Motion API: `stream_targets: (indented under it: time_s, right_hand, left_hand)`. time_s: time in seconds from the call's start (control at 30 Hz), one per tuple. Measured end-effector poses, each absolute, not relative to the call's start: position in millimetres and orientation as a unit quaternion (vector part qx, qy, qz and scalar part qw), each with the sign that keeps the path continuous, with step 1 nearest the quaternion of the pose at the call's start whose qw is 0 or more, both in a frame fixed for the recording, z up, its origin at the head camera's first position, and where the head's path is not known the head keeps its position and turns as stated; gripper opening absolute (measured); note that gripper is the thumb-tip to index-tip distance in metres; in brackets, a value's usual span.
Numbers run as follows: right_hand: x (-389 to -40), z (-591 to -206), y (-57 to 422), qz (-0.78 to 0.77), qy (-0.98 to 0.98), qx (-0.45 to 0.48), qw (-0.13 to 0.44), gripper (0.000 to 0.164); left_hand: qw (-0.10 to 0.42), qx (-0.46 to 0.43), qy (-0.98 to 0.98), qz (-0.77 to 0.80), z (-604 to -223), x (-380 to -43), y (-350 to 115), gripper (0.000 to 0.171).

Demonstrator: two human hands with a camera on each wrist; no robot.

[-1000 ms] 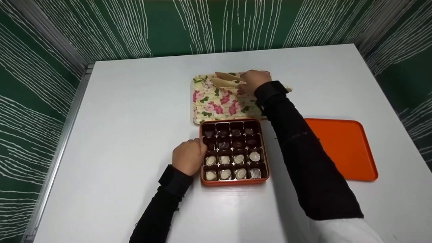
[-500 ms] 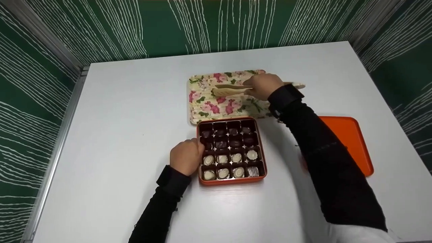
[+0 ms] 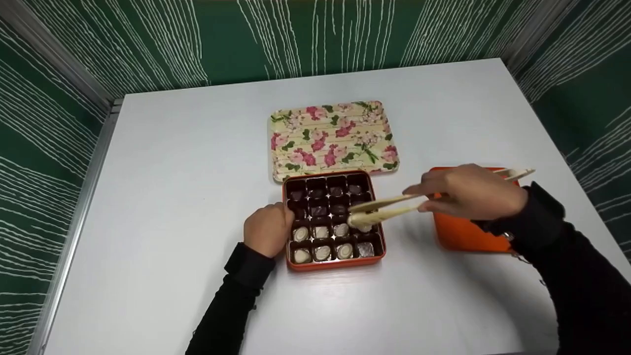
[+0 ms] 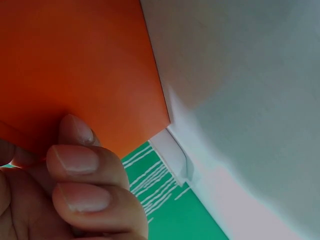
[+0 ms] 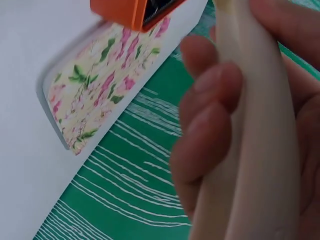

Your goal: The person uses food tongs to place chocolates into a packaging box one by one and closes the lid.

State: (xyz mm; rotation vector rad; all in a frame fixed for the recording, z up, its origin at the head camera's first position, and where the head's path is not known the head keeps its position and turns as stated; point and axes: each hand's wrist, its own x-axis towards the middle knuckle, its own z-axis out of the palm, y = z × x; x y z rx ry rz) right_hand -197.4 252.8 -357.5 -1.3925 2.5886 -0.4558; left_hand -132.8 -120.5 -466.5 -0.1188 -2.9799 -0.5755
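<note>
An orange-sided box of chocolates point(image 3: 320, 265) stands on the white table, its dark insert split into small compartments. At its left side my left hand point(image 3: 267, 230) grips the rim; in the left wrist view the fingers point(image 4: 82, 200) curl beside the orange wall. My right hand point(image 3: 466, 192) holds pale tongs point(image 3: 389, 213), also large in the right wrist view. Over the right-hand compartments, the tong tips partly cover a white chocolate point(image 3: 365, 229); whether they touch it I cannot tell. White chocolates point(image 3: 323, 253) fill the two near rows, apart from one silvery piece point(image 3: 366, 250), and dark ones point(image 3: 318, 210) the far rows.
A flower-patterned tray point(image 3: 330, 140) lies directly behind the box. To the right, partly under my right hand, is an orange tray or lid point(image 3: 456, 234). Green walls with white streaks point(image 3: 236, 44) border the white table point(image 3: 182, 158).
My right hand has moved with the tongs from above the flowered tray toward me and right. The tong tips have come over the box. The left hand keeps its grip on the box.
</note>
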Motion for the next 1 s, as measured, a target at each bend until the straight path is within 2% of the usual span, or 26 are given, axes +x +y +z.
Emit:
stream_targets:
  time_s: [0.13, 0.3, 0.83, 1.0]
  right_hand:
    - [-175, -351, 256, -0.133, 0.865, -0.472, 0.107, 0.035]
    - [-167, -342, 246, -0.082, 0.87, -0.471, 0.123, 0.034]
    - [-176, -322, 208, 0.006, 0.865, -0.465, 0.188, 0.038]
    - [-181, -321, 209, -0.002, 0.863, -0.452, 0.224, 0.041]
  left_hand:
    - [0.058, -0.042, -0.98, -0.188, -465, -132, -122, 0.033]
    - [0.045, -0.035, -0.98, -0.189, -465, -133, -122, 0.033]
    - [0.025, -0.031, -0.98, -0.195, -464, -134, -122, 0.033]
    - [0.044, -0.036, -0.98, -0.193, -466, -133, -122, 0.033]
